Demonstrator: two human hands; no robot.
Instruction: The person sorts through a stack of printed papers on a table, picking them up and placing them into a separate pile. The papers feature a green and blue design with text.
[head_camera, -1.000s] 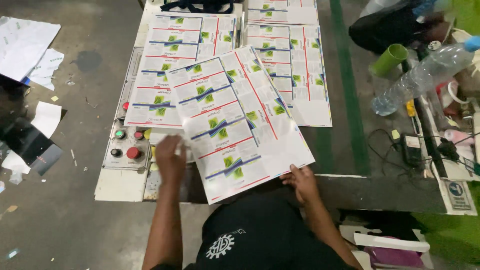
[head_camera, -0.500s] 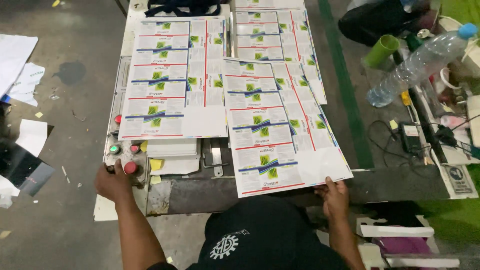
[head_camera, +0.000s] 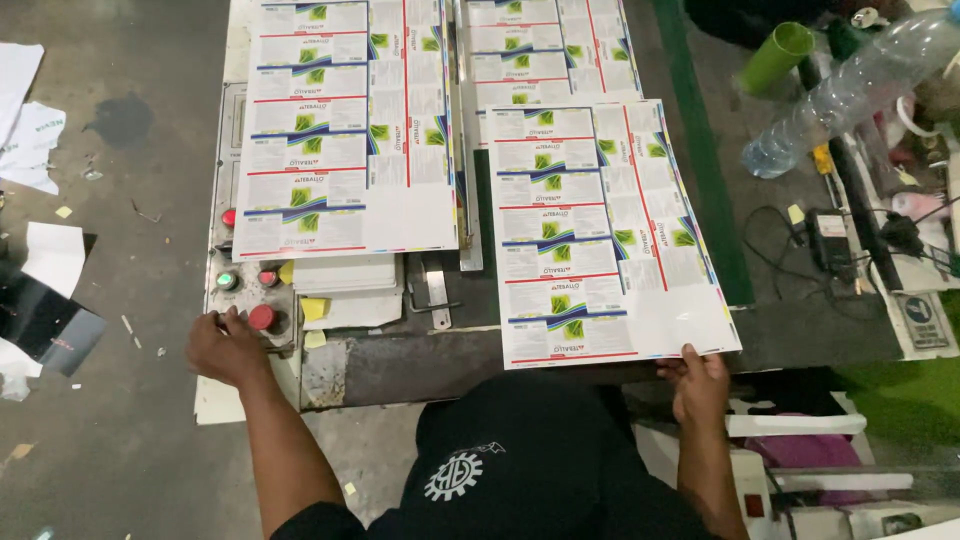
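Note:
A large printed sheet (head_camera: 600, 230) with rows of green and white labels lies on the machine table at the right. My right hand (head_camera: 697, 382) pinches its near right corner. My left hand (head_camera: 228, 346) rests on the grey control panel (head_camera: 238, 290), fingers on the buttons beside a red button (head_camera: 261, 317). A second printed sheet (head_camera: 345, 130) lies flat on the left half of the table.
More printed sheets (head_camera: 540, 45) lie at the back. A green cup (head_camera: 775, 55), a plastic bottle (head_camera: 850, 90) and cables (head_camera: 830, 250) crowd the right side. Paper scraps (head_camera: 40, 260) lie on the floor at the left.
The sheet swung from a tilted spot mid-table to lie straight on the right side. My left hand left the sheet and went to the control panel buttons.

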